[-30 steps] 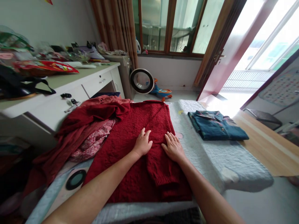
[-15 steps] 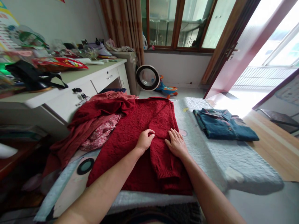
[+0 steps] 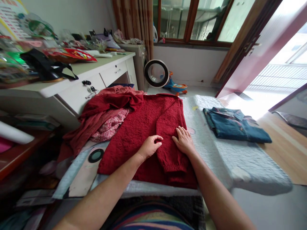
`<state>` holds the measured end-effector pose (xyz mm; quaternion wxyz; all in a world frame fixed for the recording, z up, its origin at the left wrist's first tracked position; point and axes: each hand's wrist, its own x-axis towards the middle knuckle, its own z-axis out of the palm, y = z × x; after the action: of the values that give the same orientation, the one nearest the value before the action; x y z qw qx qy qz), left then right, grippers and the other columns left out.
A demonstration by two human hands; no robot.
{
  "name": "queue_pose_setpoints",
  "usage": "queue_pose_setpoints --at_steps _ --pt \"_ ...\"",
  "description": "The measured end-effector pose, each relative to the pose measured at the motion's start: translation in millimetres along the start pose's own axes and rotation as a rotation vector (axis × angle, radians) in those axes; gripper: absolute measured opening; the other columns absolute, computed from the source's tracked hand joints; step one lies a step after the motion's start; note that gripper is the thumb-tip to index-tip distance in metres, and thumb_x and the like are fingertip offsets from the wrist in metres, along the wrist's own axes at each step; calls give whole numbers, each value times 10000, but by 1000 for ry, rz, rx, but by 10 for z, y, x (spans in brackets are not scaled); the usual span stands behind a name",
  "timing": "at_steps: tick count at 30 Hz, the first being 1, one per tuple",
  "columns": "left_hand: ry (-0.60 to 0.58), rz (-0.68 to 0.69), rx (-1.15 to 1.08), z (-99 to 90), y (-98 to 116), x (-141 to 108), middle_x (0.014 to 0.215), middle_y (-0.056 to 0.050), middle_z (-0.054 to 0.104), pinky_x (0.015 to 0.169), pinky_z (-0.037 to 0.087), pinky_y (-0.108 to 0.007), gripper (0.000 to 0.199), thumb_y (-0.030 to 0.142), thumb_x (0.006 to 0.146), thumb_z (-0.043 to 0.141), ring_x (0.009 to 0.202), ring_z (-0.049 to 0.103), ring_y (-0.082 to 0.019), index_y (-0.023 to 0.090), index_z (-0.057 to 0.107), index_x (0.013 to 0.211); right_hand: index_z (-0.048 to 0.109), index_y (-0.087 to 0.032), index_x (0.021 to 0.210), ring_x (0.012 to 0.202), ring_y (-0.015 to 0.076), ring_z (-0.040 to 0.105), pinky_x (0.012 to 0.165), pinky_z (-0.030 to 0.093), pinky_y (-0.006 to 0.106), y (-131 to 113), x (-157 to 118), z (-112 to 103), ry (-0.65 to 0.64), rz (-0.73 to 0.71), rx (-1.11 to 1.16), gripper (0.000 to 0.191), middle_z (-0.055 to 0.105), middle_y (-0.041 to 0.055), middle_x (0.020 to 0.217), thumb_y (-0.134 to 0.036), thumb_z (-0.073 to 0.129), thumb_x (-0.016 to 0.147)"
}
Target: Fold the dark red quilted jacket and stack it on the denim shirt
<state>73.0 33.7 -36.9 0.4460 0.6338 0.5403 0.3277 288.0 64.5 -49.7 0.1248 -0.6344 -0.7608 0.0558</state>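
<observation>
The red top (image 3: 141, 131) lay in the middle of the pale blue quilt (image 3: 211, 159). Near, at its five o'clock, was the cuff (image 3: 176, 167). Soft, flat pats seemed best for keeping the sleeve (image 3: 169, 155) smooth. At the top's middle, the left hand (image 3: 149, 147) curled, thumb and finger a little apart; whether it touched cloth, I couldn't tell. At three o'clock, the right hand (image 3: 184, 140) lay flat on the edge, fingers slightly spread, gripping nothing. Farther out at three o'clock sat a folded blue shirt (image 3: 235, 126).

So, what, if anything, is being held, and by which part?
Nothing seems held: the right hand rests flat on the red garment; the left hand curves over it, grip open.
</observation>
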Motion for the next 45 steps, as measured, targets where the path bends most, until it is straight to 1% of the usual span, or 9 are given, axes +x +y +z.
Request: queue_pose_setpoints --at_steps 5,15,20,22,25,27,30,38,45 --pt "19 124 84 49 45 -203 1152 -61 641 1007 437 -328 466 178 694 706 1066 602 -200 179 623 1153 456 -130 1404 1401 255 316 1162 204 408 -5 -16 -38 32 -37 1 549 411 121 1500 -426 429 942" --pt "123 234 430 164 48 -386 1058 -49 608 959 495 -345 327 85 816 576 1008 613 -190 215 630 1111 325 -236 1504 1471 300 134 1155 142 563 52 -564 -230 -184 -148 -133 596 203 64 1601 -460 391 956" --pt "277 416 662 161 143 -514 1388 -99 447 1069 402 -478 375 95 787 640 1257 454 -293 234 638 1135 319 -272 1504 1452 284 217 1145 203 555 182 -979 -380 -203 -126 -94 568 243 55 1591 -403 400 957" --pt "186 542 665 158 210 -573 1400 -75 473 1103 354 -483 302 106 828 605 1276 437 -276 243 658 1091 381 -258 1471 1424 287 279 1140 230 544 196 -1098 -442 -187 -108 -53 549 308 71 1564 -340 446 932" --pt "-156 669 561 192 281 -664 1179 -45 646 1048 410 -396 168 265 914 562 1123 557 -202 232 667 1040 507 -200 1363 1344 265 394 1114 324 469 167 -1230 -513 -109 -90 76 480 424 111 1477 -247 477 886" --pt "-292 659 502 235 295 -713 1118 -49 675 1007 438 -378 309 428 871 624 1075 583 -207 211 651 1089 533 -178 1320 1311 241 421 1100 357 425 124 -1307 -527 -52 -107 169 488 446 121 1437 -160 467 837" --pt "-301 602 479 287 282 -745 1177 -72 659 1003 433 -394 518 490 755 734 1110 571 -242 190 622 1162 550 -200 1299 1325 239 397 1106 352 436 68 -1413 -489 -39 -176 229 592 442 101 1433 -67 465 728" --pt "-233 523 431 328 278 -694 1032 -30 716 908 455 -310 179 323 907 574 980 639 -189 218 666 1019 686 -245 1041 1218 239 517 1017 434 444 112 -1423 -259 116 -189 239 275 592 75 1303 -184 444 926" --pt "-140 366 380 363 338 -670 895 -2 719 737 455 -243 297 339 996 381 828 665 -155 239 654 937 632 -227 1042 1132 200 559 999 448 385 47 -1386 -342 148 -151 344 237 639 72 1195 -216 414 951"
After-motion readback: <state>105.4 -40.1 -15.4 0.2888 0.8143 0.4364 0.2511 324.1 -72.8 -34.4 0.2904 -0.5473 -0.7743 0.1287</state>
